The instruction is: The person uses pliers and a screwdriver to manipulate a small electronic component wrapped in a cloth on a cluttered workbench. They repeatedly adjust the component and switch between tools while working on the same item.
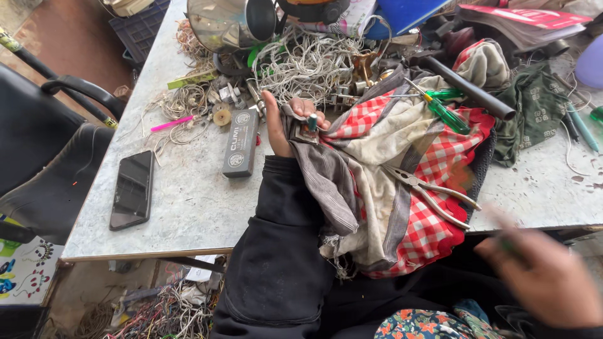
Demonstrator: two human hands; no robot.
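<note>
Left hand [284, 122] fingers pinch small metal part [311, 122] at cloth [402, 163] upper-left edge. Right hand [545, 276] blurred below cloth, grip unclear. Risk: part slips into wire tangle [308, 63] above cloth; pliers [427, 191] slide off cloth.

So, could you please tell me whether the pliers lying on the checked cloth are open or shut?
Open: the pliers lie on the red checked cloth with their two handles spread apart.

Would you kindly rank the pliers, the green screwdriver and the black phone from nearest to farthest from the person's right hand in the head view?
From the right hand:
1. Pliers, on the checked cloth, just up-left of the hand.
2. Green screwdriver, farther up the cloth.
3. Black phone, far across the table, near its left edge.
</note>
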